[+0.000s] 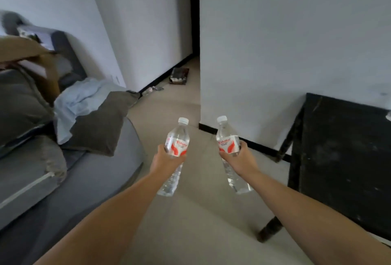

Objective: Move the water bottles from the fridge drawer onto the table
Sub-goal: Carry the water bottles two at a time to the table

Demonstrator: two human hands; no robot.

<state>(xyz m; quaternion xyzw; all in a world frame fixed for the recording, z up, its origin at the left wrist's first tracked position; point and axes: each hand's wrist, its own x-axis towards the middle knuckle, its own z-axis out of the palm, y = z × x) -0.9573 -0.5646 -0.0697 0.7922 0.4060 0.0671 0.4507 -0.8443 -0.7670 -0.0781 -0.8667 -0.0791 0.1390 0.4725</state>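
Note:
I carry two clear water bottles with white caps and red-and-white labels, both held out in front of me over the floor. My left hand (pixel 167 158) grips the left bottle (pixel 178 135) around its label. My right hand (pixel 237 155) grips the right bottle (pixel 227 135) the same way, caps pointing up and away. A black table (pixel 342 154) stands to my right against the white wall, its top dark and scuffed. The fridge drawer is out of view.
A grey sofa (pixel 88 171) with dark cushions and a pale blue cloth (pixel 82 102) fills the left side. A tiled floor passage (pixel 179 99) runs ahead between white walls, with small clutter and a dark box (pixel 179 76) by the skirting.

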